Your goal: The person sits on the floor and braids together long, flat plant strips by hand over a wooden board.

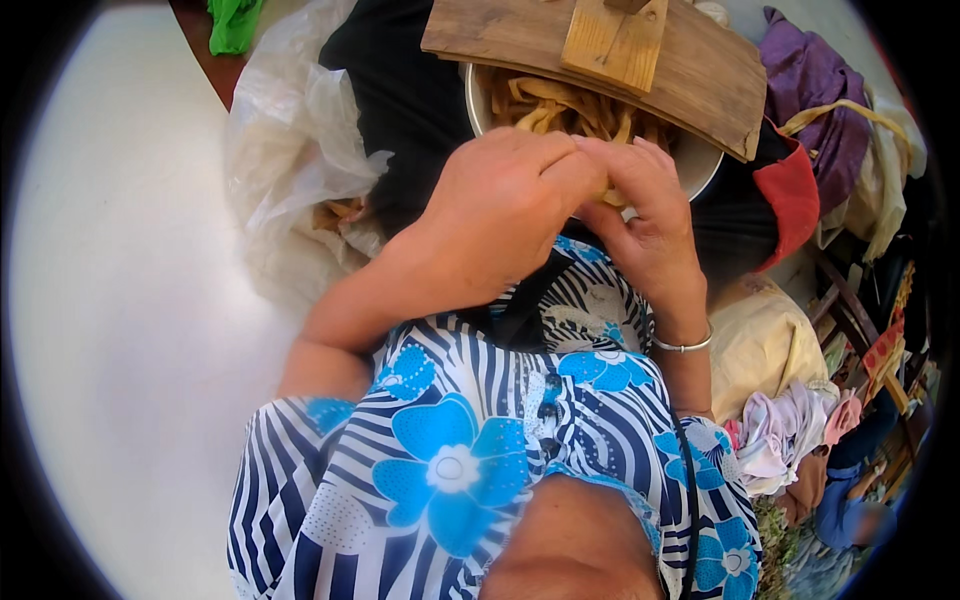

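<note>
My left hand (pixel 506 214) and my right hand (pixel 652 214) meet in front of my lap, fingertips together. Pinched between them is a yellowish-tan strip (pixel 615 198), mostly hidden by the fingers. Just beyond, a white round basin (pixel 705 174) holds a tangle of similar tan strips (pixel 551 101); their material is unclear. Across the far part of its rim lies a wooden board (pixel 502 30), with a smaller wooden block (pixel 615 45) on top. A dark piece, cut off by the upper edge, touches the block.
A clear plastic bag (pixel 289 142) rests on the left beside the pale floor (pixel 127 300). Purple cloth (pixel 817 112), a red cloth edge (pixel 791 199), a cream sack (pixel 772 345) and lilac cloth (pixel 772 442) crowd the right. Another person (pixel 844 510) appears small at lower right.
</note>
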{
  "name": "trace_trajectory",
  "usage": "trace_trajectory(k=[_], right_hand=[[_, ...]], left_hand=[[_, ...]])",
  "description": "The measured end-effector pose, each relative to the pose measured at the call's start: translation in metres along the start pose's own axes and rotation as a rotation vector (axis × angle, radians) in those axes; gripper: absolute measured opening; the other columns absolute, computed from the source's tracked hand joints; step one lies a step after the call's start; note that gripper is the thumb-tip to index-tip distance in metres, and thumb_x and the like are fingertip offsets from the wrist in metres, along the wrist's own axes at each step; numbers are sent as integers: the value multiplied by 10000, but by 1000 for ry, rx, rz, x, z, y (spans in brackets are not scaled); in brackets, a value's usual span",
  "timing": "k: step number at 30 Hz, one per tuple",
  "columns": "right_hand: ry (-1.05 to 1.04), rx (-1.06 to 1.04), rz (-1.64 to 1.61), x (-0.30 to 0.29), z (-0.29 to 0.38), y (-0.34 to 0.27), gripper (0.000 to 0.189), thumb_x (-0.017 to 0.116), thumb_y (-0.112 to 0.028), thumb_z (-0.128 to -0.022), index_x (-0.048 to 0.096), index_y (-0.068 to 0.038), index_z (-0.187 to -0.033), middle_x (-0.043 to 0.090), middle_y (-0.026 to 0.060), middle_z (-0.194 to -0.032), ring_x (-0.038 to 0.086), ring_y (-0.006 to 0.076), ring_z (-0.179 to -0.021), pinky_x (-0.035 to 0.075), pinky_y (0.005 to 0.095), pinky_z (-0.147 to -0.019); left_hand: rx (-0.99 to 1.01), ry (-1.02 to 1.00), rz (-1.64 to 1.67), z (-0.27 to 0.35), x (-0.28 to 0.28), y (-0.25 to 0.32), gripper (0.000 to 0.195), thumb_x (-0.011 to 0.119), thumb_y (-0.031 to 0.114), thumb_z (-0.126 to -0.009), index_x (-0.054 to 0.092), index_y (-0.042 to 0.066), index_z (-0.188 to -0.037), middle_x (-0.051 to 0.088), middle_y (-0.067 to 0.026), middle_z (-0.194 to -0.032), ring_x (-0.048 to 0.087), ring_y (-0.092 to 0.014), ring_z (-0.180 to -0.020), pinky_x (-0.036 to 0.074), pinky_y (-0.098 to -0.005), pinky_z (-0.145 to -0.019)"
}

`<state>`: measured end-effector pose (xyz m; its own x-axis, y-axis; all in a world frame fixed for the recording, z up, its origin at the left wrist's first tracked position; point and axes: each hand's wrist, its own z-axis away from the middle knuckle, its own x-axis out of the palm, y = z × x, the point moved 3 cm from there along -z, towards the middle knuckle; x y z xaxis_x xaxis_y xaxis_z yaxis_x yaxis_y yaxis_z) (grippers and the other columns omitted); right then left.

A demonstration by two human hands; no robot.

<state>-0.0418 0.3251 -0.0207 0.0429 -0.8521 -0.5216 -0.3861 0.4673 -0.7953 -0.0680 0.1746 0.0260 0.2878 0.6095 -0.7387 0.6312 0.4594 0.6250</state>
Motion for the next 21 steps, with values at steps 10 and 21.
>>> trace_trajectory(k=[10,21], right_hand=[[316,313,-128,-64,33,10,228,605,77,-775,645,25,-994,634,56,-873,594,112,-813,457,215,-741],[343,783,138,-134,91,52,209,640,-207,-908,666,-6,-963,527,-53,-725,437,19,-648,335,159,-573]], left_hand=[[14,636,905,33,-111,-11,322,342,286,-1010,519,18,-996,325,39,-572,233,-85,-469,246,-273,-508],[-602,241,-478,44,-57,-86,96,621,136,-845,647,56,-891,647,-98,-858,611,-281,-733,473,-356,-644]])
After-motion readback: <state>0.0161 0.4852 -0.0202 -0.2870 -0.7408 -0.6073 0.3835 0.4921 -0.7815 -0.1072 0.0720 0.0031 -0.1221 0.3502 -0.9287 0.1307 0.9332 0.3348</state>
